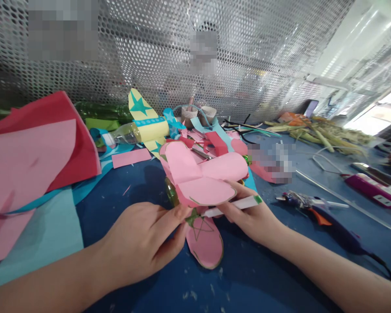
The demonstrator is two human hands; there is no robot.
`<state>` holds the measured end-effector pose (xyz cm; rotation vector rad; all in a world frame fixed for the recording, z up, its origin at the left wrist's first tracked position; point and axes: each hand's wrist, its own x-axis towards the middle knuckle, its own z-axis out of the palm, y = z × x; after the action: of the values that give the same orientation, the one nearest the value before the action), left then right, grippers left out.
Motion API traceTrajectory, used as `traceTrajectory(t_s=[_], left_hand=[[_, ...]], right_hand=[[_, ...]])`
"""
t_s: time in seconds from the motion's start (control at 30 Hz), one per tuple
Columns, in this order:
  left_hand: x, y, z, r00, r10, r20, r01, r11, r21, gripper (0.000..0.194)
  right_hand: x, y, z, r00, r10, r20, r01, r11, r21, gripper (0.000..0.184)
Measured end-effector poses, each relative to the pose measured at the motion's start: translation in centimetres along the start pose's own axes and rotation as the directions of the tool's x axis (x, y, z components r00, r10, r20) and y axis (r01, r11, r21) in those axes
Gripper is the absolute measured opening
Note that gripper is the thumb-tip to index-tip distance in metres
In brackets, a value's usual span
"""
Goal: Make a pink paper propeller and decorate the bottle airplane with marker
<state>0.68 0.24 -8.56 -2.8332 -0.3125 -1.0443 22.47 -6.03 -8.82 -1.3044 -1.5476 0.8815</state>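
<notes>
Pink paper covers a bottle craft (223, 167) with several rounded paper flaps, lying in front of me on the blue table. On its lowest flap (208, 250) there is a star outline, with a second star partly coloured green. My left hand (143, 239) pinches the paper beside that green star. In my right hand (244, 213) is a white marker (231, 206) with a green end, its tip touching the paper at the green star. Some of the right fingers are hidden behind the flap above. Green bottle plastic (171, 191) shows under the paper.
Behind stands a yellow paper-covered bottle (153, 128) with blue stars. Red and pink sheets (74, 143) lie left over light blue paper (58, 230). To the right are a glue gun (329, 221), a clear glue stick (345, 200), a purple cutter (374, 189) and dried husks (326, 134).
</notes>
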Motion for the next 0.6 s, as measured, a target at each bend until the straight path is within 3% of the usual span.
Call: traceTrajectory(t_s=[0.6], left_hand=[[-0.2, -0.04, 0.15, 1.0, 0.0, -0.011, 0.0, 1.0, -0.014, 0.022]], right_hand=[[0.04, -0.18, 0.03, 1.0, 0.008, 0.016, -0.008, 1.0, -0.007, 0.02]])
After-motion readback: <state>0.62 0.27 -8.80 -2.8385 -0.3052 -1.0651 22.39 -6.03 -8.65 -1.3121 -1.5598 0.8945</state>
